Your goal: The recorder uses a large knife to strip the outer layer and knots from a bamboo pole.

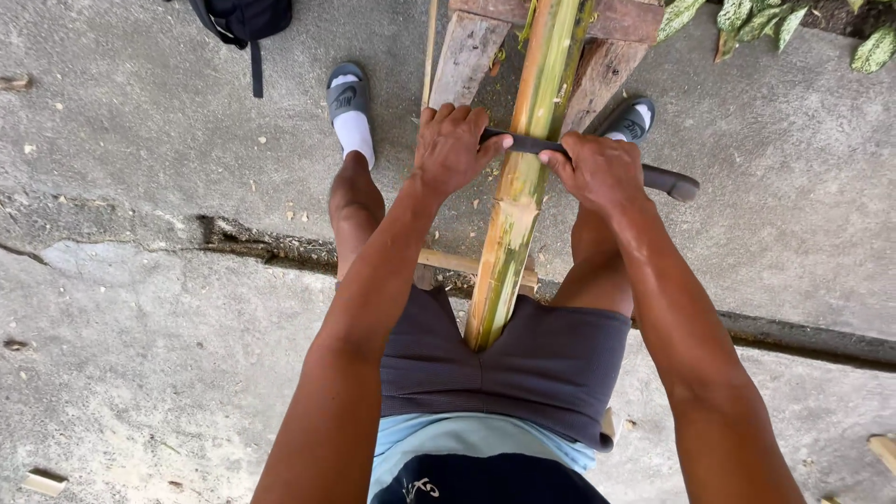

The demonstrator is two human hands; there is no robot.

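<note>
A long green-yellow bamboo pole [523,187] runs from between my legs up and away over a wooden stand [471,51]. A dark knife [607,159] lies crosswise on top of the pole. My left hand [455,147] presses on the blade's left end, just left of the pole. My right hand [597,170] grips the knife to the right of the pole, and the dark handle end [674,182] sticks out past it. Pale scraped patches show on the pole below the blade.
I stand astride the pole on a cracked concrete floor [140,327], in grey slides [347,93] and white socks. A black bag [241,19] lies at the top left. Green leaves [775,21] fill the top right. Wood chips [45,481] and shavings lie about.
</note>
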